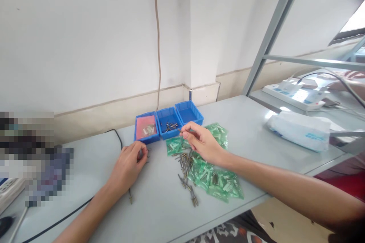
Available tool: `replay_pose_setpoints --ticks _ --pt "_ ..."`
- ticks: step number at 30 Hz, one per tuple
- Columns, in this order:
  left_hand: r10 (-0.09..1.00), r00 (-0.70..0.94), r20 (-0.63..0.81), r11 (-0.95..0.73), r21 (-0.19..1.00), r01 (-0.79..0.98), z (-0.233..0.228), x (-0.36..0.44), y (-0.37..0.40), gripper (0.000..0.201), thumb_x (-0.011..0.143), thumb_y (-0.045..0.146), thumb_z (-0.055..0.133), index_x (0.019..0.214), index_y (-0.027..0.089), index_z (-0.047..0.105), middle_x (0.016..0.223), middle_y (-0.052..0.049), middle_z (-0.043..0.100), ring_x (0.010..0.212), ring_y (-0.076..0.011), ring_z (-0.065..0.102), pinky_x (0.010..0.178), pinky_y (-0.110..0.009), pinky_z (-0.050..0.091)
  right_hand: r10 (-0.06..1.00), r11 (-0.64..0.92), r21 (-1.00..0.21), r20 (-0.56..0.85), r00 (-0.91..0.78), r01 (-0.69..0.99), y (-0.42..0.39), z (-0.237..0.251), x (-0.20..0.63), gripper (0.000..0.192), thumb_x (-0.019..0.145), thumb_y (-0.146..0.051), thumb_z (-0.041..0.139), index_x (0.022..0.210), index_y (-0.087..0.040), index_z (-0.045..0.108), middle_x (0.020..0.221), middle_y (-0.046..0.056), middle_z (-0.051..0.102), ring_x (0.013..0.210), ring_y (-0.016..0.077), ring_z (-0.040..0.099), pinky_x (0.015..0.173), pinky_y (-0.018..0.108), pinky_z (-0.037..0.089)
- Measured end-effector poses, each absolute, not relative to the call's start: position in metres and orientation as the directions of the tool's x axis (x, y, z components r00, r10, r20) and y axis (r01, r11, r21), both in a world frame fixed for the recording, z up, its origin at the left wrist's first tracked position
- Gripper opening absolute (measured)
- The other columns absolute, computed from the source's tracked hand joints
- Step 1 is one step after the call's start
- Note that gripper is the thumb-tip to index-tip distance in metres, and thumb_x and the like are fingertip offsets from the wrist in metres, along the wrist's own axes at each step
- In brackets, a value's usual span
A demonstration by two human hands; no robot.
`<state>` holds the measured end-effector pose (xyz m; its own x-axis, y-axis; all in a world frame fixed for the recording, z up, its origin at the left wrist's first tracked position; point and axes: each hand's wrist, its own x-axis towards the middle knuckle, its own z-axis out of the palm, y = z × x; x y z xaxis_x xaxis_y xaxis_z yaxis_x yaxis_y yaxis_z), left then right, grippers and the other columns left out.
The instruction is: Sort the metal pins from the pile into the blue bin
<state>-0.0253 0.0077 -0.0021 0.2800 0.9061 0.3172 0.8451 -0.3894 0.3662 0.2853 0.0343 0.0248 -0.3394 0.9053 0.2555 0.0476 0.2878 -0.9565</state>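
Just in front of the middle blue plastic bin (169, 126), right hand (203, 143) pinching a small brass-coloured metal pin (180, 131) lying roughly crosswise, tip toward bin; left hand (128, 166) farther off, fingers curled, contents unclear.

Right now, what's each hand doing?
Left hand: curled on the table, contents cannot be told.
Right hand: pinching a small metal pin.

A pale grey bench (245, 121) stands against a plain white wall (85, 26) with a beige skirting strip (114, 102) along its foot. A brown cable (157, 38) runs down the wall, and a grey metal frame (273, 26) rises at the right, where daylight comes in.
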Motion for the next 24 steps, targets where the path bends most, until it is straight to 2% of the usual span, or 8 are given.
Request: replay_pose_setpoints --ticks 3,10,14,17,20,24 --pt "0.904 0.286 0.318 -0.396 0.367 0.841 -0.0035 -0.0266 0.0080 0.010 0.103 0.029 0.047 0.094 0.026 0.051 0.095 0.000 0.067 0.078 -0.0218 0.058 0.085 -0.038 0.044 0.897 0.286 -0.958 0.262 -0.355 0.017 0.0355 0.0234 0.2845 0.028 0.109 -0.049 0.057 0.103 -0.022 0.064 0.089 0.000 0.062 0.056 0.0098 0.046 0.052 0.026 0.041" --pt "0.897 0.265 0.353 -0.387 0.338 0.858 -0.0056 -0.0265 0.0090 0.015 0.107 0.034 0.045 0.102 0.026 0.057 0.089 0.000 0.064 0.074 -0.0217 0.058 0.084 -0.038 0.046 0.898 0.245 -0.970 0.230 -0.375 -0.009 0.0345 0.0248 0.2842 0.027 0.108 -0.049 0.058 0.105 -0.022 0.063 0.083 -0.002 0.059 0.054 0.0100 0.042 0.051 0.026 0.038" --pt "0.897 0.273 0.347 -0.390 0.335 0.858 -0.0069 -0.0266 0.0089 0.015 0.108 0.035 0.045 0.102 0.026 0.057 0.088 0.001 0.064 0.074 -0.0216 0.059 0.085 -0.038 0.046 0.881 0.376 -0.919 0.314 -0.353 0.119 0.0311 0.0267 0.2861 0.016 0.107 -0.038 0.063 0.102 -0.023 0.061 0.083 -0.002 0.056 0.064 0.0129 0.047 0.060 0.027 0.042" --pt "0.896 0.279 0.345 -0.395 0.332 0.857 -0.0072 -0.0269 0.0089 0.015 0.109 0.035 0.046 0.102 0.027 0.057 0.088 0.001 0.064 0.075 -0.0217 0.059 0.086 -0.038 0.046 0.829 0.518 -0.828 0.422 -0.368 0.217 0.0283 0.0270 0.2872 0.008 0.104 -0.028 0.067 0.099 -0.023 0.063 0.092 -0.001 0.058 0.071 0.0137 0.053 0.067 0.029 0.045" --pt "0.895 0.284 0.344 -0.398 0.328 0.857 -0.0065 -0.0263 0.0091 0.015 0.108 0.035 0.046 0.102 0.027 0.057 0.088 0.001 0.064 0.075 -0.0217 0.058 0.086 -0.038 0.047 0.781 0.594 -0.766 0.475 -0.406 0.247 0.0267 0.0271 0.2869 0.006 0.103 -0.023 0.069 0.097 -0.022 0.067 0.096 0.001 0.059 0.076 0.0140 0.056 0.072 0.029 0.047" --pt "0.902 0.275 0.334 -0.386 0.334 0.860 -0.0060 -0.0254 0.0094 0.016 0.109 0.036 0.045 0.103 0.026 0.057 0.089 0.000 0.064 0.076 -0.0219 0.058 0.087 -0.039 0.047 0.817 0.494 -0.857 0.402 -0.414 0.144 0.0281 0.0287 0.2864 0.010 0.101 -0.028 0.073 0.095 -0.022 0.067 0.093 0.000 0.061 0.074 0.0134 0.055 0.070 0.029 0.046"
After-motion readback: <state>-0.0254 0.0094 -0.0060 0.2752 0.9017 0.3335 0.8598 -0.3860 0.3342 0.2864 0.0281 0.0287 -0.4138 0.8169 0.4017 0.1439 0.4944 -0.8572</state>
